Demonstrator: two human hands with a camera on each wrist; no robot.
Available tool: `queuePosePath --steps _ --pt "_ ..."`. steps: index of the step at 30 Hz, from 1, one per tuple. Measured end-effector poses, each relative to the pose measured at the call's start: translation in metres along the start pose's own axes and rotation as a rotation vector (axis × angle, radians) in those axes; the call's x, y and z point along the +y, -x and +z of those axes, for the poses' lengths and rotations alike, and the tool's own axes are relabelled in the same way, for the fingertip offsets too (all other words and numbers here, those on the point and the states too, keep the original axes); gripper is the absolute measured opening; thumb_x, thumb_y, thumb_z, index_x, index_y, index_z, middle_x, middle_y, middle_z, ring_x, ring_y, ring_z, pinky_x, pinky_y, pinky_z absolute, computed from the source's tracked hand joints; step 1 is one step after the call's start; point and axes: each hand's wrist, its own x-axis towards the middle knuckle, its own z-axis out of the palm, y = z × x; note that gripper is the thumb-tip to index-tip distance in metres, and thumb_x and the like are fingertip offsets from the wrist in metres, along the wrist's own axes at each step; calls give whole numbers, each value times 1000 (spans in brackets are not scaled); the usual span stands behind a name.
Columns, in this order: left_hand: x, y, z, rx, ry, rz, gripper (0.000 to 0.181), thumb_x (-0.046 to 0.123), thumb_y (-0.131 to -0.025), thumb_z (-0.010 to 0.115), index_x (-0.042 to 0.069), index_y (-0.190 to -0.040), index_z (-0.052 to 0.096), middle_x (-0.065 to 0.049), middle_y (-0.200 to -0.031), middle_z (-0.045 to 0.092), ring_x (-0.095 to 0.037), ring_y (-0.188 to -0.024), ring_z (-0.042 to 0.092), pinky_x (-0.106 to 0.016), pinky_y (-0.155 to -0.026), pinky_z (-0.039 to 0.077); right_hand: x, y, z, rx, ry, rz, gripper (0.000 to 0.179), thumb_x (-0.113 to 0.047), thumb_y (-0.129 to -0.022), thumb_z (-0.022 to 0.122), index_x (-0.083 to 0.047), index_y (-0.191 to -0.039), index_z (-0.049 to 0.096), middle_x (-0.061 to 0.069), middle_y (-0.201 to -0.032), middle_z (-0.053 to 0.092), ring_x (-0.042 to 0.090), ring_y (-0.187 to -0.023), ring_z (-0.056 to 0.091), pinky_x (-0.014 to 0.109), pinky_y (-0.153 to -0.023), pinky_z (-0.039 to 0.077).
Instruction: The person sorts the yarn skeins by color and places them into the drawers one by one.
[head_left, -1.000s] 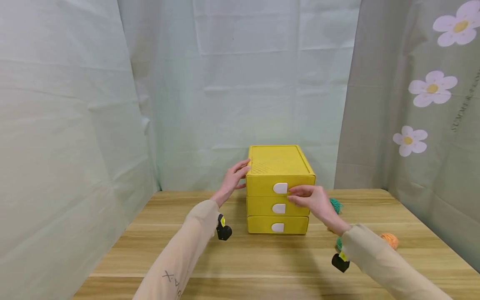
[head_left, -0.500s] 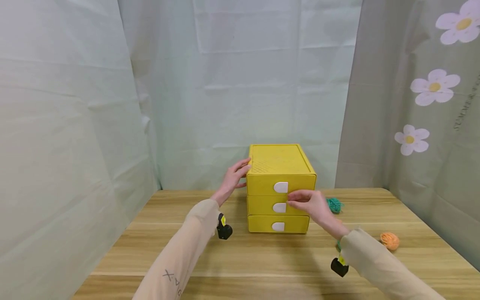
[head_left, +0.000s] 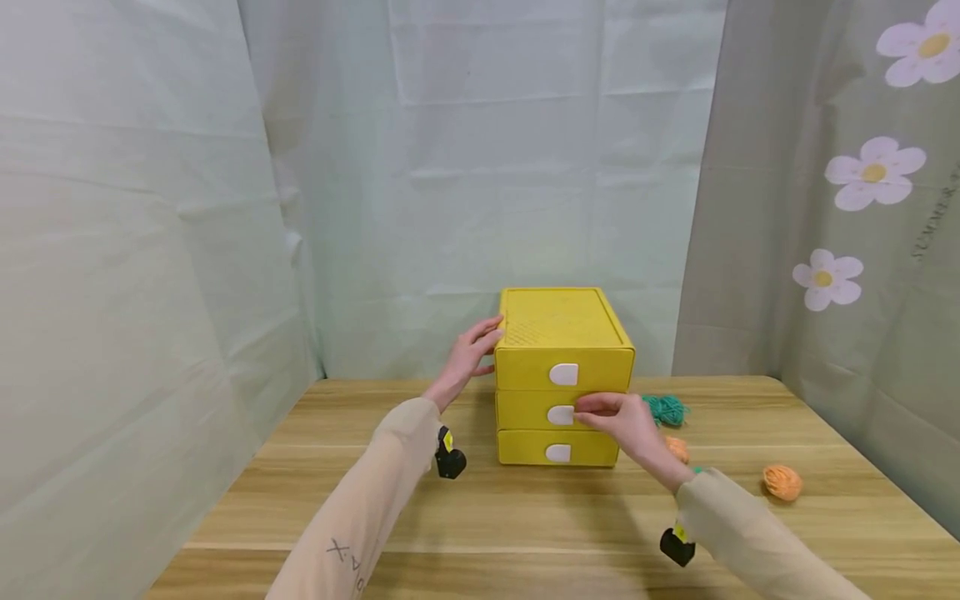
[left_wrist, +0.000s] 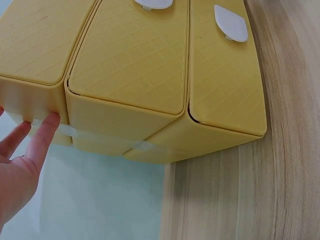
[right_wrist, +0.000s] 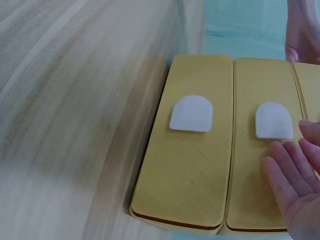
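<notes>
Left hand and right hand at a yellow drawer unit

The left hand's fingers are spread, touching the upper left side of the drawer unit. This stands upright near the back edge of the surface, about midway along, all three drawers closed. At the middle drawer's white handle, the right hand's fingers are close together and lightly bent; whether they touch it I cannot tell. Beyond that hand, teal yarn lies near the back edge, an orange ball lies partly hidden by the wrist, and another orange yarn ball sits towards the right edge.
</notes>
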Motion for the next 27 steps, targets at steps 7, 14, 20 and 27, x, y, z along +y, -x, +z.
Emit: queuePosePath --steps 7,14,20,27 --pt "0 1 0 9 -7 2 45 30 -93 52 15 -135 46 -8 -127 47 -28 -97 53 -43 -75 47 5 1 5 30 -19 -3 22 -11 -78 72 1 -96 70 9 -89 67 18 -79 63 27 -69 50" --pt "0 0 0 4 -4 7 45 31 -92 52 16 -134 46 -7 -126 47 -27 -97 53 -43 -75 48 10 0 9 55 11 -24 21 -13 -78 72 0 -95 71 8 -87 67 18 -78 63 27 -67 49" --pt "1 0 1 10 6 11 46 30 -92 52 15 -135 45 -8 -125 47 -27 -96 54 -42 -74 48 11 -2 13 74 31 -20 18 -11 -79 71 -1 -93 71 7 -85 67 18 -77 63 28 -66 50" --pt "1 1 1 -3 6 5 45 31 -93 52 17 -135 46 -7 -125 47 -26 -97 53 -42 -75 48 12 -2 13 76 25 -16 15 -11 -80 70 -1 -91 72 7 -83 67 18 -74 62 28 -65 49"
